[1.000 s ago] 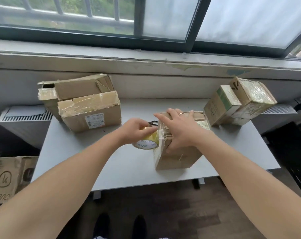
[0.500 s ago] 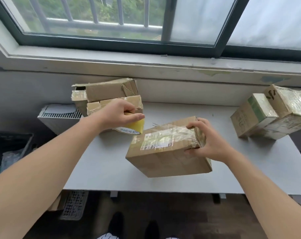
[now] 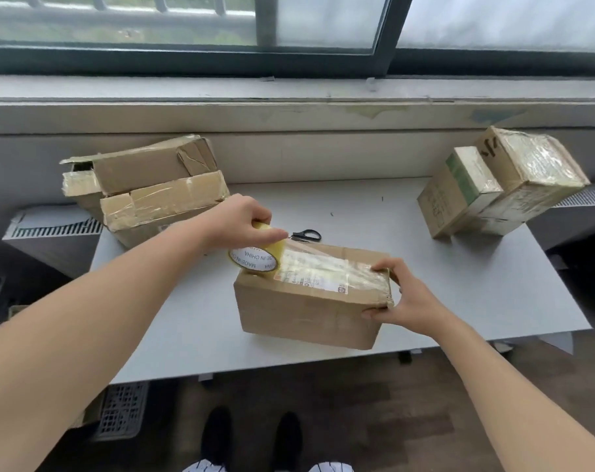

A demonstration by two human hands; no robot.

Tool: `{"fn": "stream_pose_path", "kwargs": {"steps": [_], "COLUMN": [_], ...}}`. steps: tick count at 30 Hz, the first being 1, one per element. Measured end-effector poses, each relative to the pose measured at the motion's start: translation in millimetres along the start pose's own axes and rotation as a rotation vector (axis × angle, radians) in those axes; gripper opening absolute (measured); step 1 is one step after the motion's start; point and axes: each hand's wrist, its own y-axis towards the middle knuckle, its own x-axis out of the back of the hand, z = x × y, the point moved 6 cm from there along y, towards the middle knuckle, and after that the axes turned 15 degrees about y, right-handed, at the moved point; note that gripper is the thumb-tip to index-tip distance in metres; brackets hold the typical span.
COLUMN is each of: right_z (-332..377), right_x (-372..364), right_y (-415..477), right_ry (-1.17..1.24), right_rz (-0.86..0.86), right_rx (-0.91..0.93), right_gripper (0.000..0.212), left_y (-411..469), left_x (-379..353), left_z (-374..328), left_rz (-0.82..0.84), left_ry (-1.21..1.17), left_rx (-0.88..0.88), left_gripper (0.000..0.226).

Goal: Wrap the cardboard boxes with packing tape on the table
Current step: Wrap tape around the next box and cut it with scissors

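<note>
The box (image 3: 309, 301) being taped sits on the table (image 3: 493, 284) close to its front edge, turned at a slight angle. The right hand (image 3: 401, 298) grips its right end, fingers curled over the top corner and thumb pressed on the near face. If that grip slackens while the tape is pulled, the box can skid toward the edge and drop to the floor, since little table shows in front of it.

At the box's top left edge, the left hand (image 3: 245, 221) holds the tape roll (image 3: 255, 257), fingers bent around it and one finger stretched along its top. A clear strip of tape (image 3: 326, 264) runs from the roll across the lid and over the printed label. The likely trouble is here: an uneven pull could wrinkle the strip, steer it off line, or let it fold and stick to itself. Pulling too hard could also lift the end already stuck down, though I cannot tell how firmly it is stuck.

Just behind the box lie the scissors (image 3: 306, 235), near the roll; the hand could knock them when it swings round.

Further back, a pile of worn boxes (image 3: 153, 192) stands on the left and a pair of wrapped boxes (image 3: 503, 185) on the right, both well apart from the work and unlikely to interfere.
</note>
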Motion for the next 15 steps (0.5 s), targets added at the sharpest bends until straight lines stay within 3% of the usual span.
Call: {"fn": "stream_pose_path", "kwargs": {"steps": [4, 10, 12, 15], "right_z": [-19.6, -30.6, -34.2, -31.5], "right_x": [-9.1, -20.5, -19.0, -19.5], "right_y": [-10.4, -17.1, -17.8, -16.6], "right_ry": [0.002, 0.013, 0.008, -0.003], "right_rz": [-0.021, -0.040, -0.055, -0.082], "right_rx": [0.002, 0.004, -0.004, 0.020], "right_gripper": [0.096, 0.137, 0.138, 0.135], "left_y": [12.5, 14.7, 12.6, 5.1], "left_x": [4.1, -3.2, -4.1, -0.7], "left_z": [-23.4, -27.6, -28.5, -15.2], "left_rz": [0.091, 0.148, 0.156, 0.085], "left_ry": [0.056, -0.303, -0.187, 0.238], "left_rx": [-0.046, 0.006, -0.011, -0.071], "left_gripper": [0.061, 0.054, 0.057, 0.070]}}
